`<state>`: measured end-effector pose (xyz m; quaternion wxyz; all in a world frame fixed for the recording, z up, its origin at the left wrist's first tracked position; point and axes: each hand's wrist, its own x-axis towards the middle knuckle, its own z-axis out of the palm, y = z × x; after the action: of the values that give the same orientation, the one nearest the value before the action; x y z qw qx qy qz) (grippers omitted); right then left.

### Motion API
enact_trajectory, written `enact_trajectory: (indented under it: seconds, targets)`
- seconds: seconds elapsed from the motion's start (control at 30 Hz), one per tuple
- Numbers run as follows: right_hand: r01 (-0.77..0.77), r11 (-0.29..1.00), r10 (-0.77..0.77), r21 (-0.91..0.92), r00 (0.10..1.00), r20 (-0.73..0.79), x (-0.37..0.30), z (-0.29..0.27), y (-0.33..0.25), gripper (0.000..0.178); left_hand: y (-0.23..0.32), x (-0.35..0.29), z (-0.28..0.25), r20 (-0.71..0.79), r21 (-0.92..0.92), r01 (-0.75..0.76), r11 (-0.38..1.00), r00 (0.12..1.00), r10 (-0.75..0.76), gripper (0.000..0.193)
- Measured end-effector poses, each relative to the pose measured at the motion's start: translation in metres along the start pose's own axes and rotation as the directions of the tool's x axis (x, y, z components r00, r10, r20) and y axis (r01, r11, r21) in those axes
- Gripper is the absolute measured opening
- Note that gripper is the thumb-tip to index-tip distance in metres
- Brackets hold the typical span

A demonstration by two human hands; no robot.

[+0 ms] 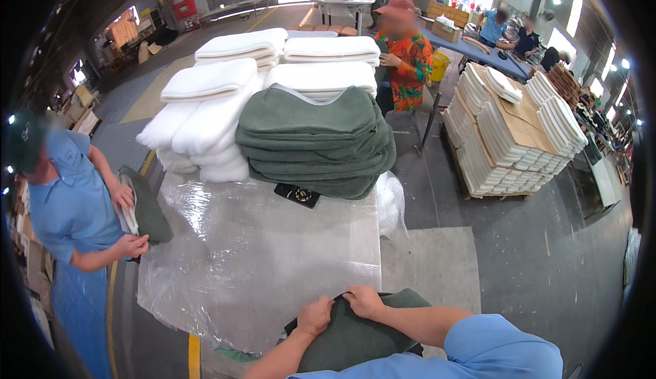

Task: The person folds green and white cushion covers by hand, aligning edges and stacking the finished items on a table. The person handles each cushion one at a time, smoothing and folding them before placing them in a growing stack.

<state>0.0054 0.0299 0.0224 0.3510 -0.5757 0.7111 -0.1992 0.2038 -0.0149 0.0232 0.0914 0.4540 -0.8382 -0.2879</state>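
A dark green cushion cover point(365, 338) lies against my front at the near edge of the table. My left hand point(316, 316) is closed on its upper edge. Close beside it, my right hand point(363, 302) pinches the same edge, the two hands a short gap apart. Whether a pad is inside the cover cannot be made out. Farther off on the table, a stack of dark green covers point(311, 129) stands in front of piled white pads point(208, 82). A black phone-like object point(296, 195) lies partly under the green stack.
Clear plastic film wraps the table point(273, 256). At the left a co-worker point(75, 194) holds a green cover with something white in it. Another person point(406, 58) stands beyond the table. A pallet of white pads and cardboard point(512, 133) is at the right.
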Motion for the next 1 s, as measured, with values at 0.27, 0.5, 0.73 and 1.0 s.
enact_trajectory:
  seconds: [0.27,0.5,0.73,1.0]
  targets:
    - [0.059,0.998,-0.056,-0.038,0.996,0.069,0.015,0.008,0.011,0.024,0.001,0.005,0.0,0.045,0.109,0.062,0.992,0.997,-0.068,0.032]
    - [0.239,0.971,-0.226,-0.024,0.944,0.242,0.001,-0.077,-0.011,0.037,-0.017,-0.026,-0.076,0.184,-0.233,0.162,0.959,0.976,-0.12,0.047]
    - [-0.299,0.922,0.373,-0.245,0.856,0.357,-0.098,-0.173,0.034,0.104,-0.013,-0.16,-0.1,0.208,-0.145,0.446,0.883,0.886,-0.414,0.075]
    - [-0.558,0.828,0.522,-0.044,0.741,0.421,-0.089,-0.166,0.02,0.102,-0.043,-0.172,-0.072,0.346,-0.581,0.594,0.557,0.799,-0.492,0.081]
